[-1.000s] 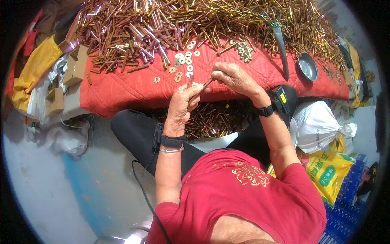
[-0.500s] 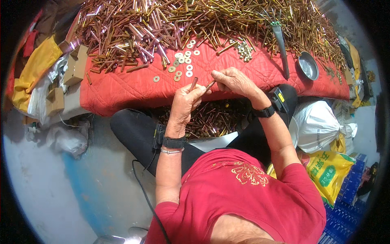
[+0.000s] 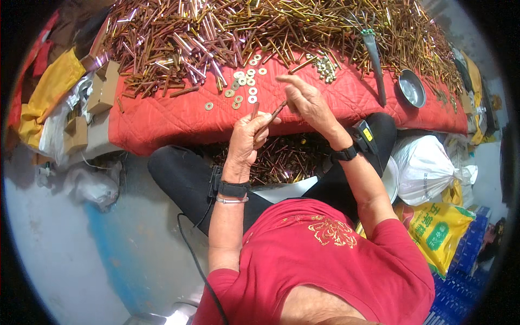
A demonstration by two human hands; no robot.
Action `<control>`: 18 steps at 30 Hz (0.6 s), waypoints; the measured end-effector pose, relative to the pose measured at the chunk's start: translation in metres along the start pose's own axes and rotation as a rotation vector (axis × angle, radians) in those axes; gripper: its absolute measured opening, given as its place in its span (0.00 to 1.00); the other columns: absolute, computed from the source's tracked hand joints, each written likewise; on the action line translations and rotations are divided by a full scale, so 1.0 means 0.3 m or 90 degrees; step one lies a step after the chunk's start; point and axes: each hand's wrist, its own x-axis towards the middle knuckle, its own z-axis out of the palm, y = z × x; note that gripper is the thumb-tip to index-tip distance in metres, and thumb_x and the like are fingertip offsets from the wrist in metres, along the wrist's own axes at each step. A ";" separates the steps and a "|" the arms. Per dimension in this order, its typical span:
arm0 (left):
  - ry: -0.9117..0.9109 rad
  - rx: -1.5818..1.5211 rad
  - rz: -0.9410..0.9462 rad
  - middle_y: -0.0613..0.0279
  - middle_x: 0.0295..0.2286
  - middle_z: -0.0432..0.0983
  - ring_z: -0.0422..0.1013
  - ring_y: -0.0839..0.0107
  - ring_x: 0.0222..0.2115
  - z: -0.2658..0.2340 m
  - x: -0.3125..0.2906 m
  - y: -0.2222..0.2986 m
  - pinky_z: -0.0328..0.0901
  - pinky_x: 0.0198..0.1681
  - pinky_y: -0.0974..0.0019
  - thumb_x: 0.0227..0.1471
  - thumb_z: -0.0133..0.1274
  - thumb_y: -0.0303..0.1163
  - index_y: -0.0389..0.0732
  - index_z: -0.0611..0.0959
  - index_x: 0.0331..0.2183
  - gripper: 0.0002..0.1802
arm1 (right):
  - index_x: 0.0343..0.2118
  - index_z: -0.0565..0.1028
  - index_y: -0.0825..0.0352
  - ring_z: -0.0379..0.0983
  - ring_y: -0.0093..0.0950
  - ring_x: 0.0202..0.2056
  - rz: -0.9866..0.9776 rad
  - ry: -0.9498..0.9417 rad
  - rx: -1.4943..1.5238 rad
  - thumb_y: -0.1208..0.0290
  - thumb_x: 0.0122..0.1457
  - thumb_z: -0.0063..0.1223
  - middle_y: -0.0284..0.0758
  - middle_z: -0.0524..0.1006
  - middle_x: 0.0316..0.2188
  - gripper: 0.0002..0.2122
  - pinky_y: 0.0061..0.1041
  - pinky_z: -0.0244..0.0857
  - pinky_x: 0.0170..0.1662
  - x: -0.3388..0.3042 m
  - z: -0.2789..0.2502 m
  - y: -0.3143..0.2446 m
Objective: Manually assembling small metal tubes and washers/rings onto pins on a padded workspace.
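My left hand is closed around two thin reddish-brown metal rods, over the near edge of the red quilted cloth. One rod stands up past the thumb; the other rod slants up to the right. At that slanted rod's tip is my right hand, its index finger stretched out and thumb apart. Whether its lower fingers touch the tip is hard to make out. Flat washers lie scattered on the cloth beyond the hands, with a cluster of small metal nuts farther right.
A wide heap of brassy bolts and tubes covers the far side. To the right are a dark tapered tool and a metal bowl. More metal pieces lie below the cloth edge. Cardboard boxes stand left; a white bag sits right.
My right hand has let go of the slanted rod's end, and its index finger has straightened out. The left hand keeps both rods in nearly the same spot.
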 end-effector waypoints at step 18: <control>-0.019 -0.033 -0.010 0.79 0.10 0.53 0.46 0.89 0.09 -0.023 0.011 -0.010 0.41 0.11 0.80 0.55 0.46 0.35 0.31 0.78 0.32 0.15 | 0.50 0.68 0.64 0.65 0.20 0.24 -0.267 0.063 -0.118 0.76 0.55 0.51 0.31 0.68 0.19 0.18 0.20 0.62 0.30 0.010 0.040 0.018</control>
